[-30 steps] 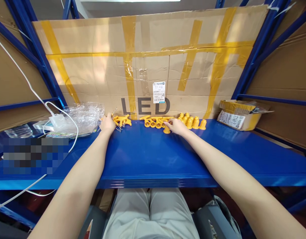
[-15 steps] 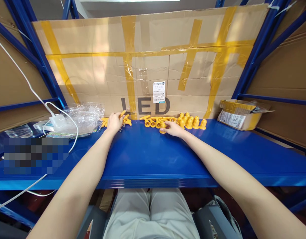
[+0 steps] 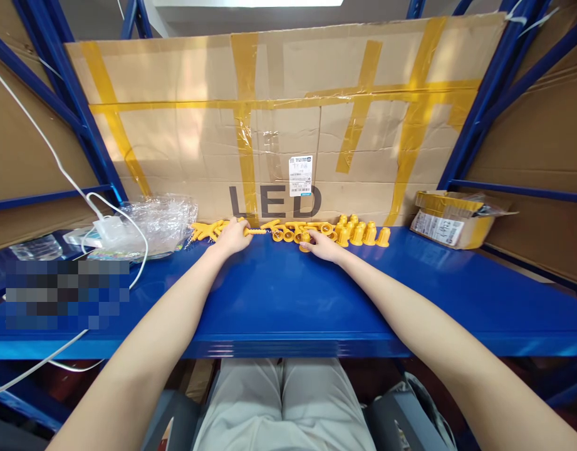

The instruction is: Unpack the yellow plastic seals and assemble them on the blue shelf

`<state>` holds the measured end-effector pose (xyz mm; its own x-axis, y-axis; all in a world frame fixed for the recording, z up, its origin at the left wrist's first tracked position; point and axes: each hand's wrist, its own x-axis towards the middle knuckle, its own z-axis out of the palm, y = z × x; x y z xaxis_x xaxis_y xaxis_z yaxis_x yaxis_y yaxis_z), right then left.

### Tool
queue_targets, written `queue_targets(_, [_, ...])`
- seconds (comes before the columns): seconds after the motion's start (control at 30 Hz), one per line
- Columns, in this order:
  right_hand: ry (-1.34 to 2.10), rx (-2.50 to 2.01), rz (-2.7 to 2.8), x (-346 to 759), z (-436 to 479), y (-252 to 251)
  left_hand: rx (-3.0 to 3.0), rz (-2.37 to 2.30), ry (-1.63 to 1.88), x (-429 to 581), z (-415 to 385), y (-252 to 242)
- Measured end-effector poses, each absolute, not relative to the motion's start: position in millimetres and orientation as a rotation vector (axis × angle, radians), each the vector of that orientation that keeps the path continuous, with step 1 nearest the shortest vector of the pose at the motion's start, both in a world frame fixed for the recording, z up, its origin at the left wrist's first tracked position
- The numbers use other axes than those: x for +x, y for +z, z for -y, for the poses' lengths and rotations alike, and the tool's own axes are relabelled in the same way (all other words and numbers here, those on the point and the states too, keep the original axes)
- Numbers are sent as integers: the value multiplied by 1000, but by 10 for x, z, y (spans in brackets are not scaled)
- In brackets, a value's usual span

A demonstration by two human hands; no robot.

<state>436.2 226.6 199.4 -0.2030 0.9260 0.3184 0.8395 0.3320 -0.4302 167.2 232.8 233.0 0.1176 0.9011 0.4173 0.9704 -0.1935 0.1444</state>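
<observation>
My left hand (image 3: 233,238) is closed on a yellow corkscrew piece (image 3: 256,232), whose ribbed shaft sticks out to the right. Beside and behind that hand lies a pile of yellow corkscrew pieces (image 3: 204,232), some with thin metal spirals. With its fingers and thumb my right hand (image 3: 324,247) grips a yellow bell-shaped cap (image 3: 305,242) near the blue surface. Just behind it, several yellow parts with round openings (image 3: 277,235) lie in a row. More yellow caps (image 3: 356,234) stand upright to the right. The fingertips are partly hidden.
A large taped cardboard sheet (image 3: 185,144) stands behind the blue shelf (image 3: 288,300). On the left are clear plastic wrapping (image 3: 163,219), a white charger (image 3: 112,232) with cables and a blurred-out patch (image 3: 67,294). An opened small carton (image 3: 452,219) sits at the right.
My left hand has moved right, away from the pile, and the piece in it now points toward my right hand. My right hand keeps the cap in nearly the same spot.
</observation>
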Motion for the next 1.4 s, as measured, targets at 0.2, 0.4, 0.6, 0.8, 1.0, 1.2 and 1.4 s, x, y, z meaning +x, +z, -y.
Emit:
queue_targets(0.2, [-38,-1506,2219,4344,-2156,2097,-2333,1750,-573,1784,-2287,2305])
queue_targets(0.4, [-253,-1533,2309,4312,-2086,2173,-2385,1686,-527,1879,-2212,2316])
queue_targets(0.6, [-299,-1567,2300,4320,-2072,2181,-2414,1654,-537,1896,-2177,2331])
queue_targets(0.8, [-253,-1349,2299,4321,-2079,2159,-2453,1594,-565,1935,-2125,2351])
queue_targets(1.0, [-110,-1134,2305,4294,-2068,2129,-2487,1600,-548,2000,-2043,2392])
queue_targets(1.2, [54,-1057,2265,4292,-2059,2129,-2519,1557,-558,1993,-2045,2391])
queue_targets(1.4, [517,-1072,2054,4350,-2072,2178,-2536,1549,-640,1945,-2095,2368])
